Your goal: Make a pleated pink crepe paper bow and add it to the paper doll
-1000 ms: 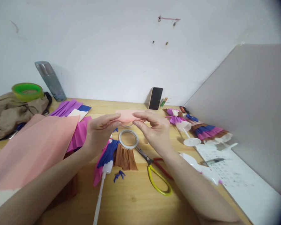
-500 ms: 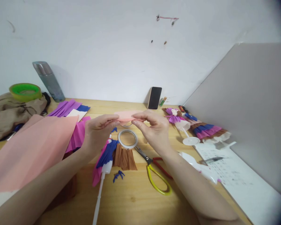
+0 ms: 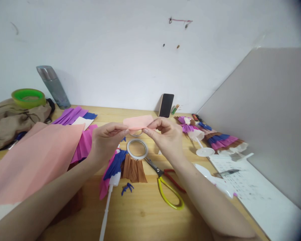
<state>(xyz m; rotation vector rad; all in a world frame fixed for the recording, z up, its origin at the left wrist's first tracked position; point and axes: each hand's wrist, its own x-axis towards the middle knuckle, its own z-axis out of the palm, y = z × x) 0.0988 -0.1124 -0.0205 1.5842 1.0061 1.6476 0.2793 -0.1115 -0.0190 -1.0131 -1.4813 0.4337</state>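
Right now both hands are up off the table, pinching one small pink strip (image 3: 138,122) between them. The left hand (image 3: 107,140) has thumb and forefinger closed on the strip's left end; the right hand (image 3: 167,136) does the same at the other end, so the paper hangs in the air just above the tape ring (image 3: 137,149).

What could go wrong, as I judge it, is mostly the paper itself. It looks like thin crepe (the sort that gives way without warning), and with both ends nipped tight, any pull outward could tear it or stretch the folds flat. A twist of one wrist against the other would likely crease it askew.

Below the hands things are crowded. The scissors (image 3: 165,184) lie just beside the tape ring, blades pointing toward it, and a half-dressed doll (image 3: 115,169) with blue and brown frills sits right under the left wrist. A hand coming down carelessly could crush those frills or land on the blades. The big pink sheet (image 3: 35,157) lies close to the left forearm, and a sweep of that arm could drag it off the table (image 3: 140,214).
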